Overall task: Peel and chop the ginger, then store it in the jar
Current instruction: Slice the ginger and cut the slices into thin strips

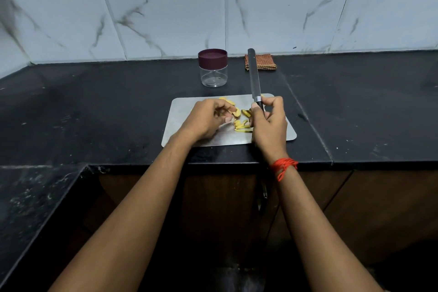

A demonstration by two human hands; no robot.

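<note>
The job looks about half done. On the shiny steel cutting board lie yellow ginger slices at the 12 o'clock side, and thin ginger strips nearer the middle. Some of the strips may be peel, but I cannot tell which. So most of the peeling seems finished, and the cutting has started. The left hand is on the board with its fingers curled, and its tips seem to pinch a ginger piece. The right hand is closed tight around the black handle of the knife. The long blade is up off the board and points to 12 o'clock, so nothing is being cut right now. A darker bit of ginger sits just beside the right thumb. The jar stands on the black worktop at 12 o'clock from the board. Its dark red lid is on, and the jar looks empty. A folded checked cloth lies at 1 o'clock. The pieces are big, so they probably need more chopping. After that the lid must come off, the ginger goes in, and the lid goes back on.
</note>
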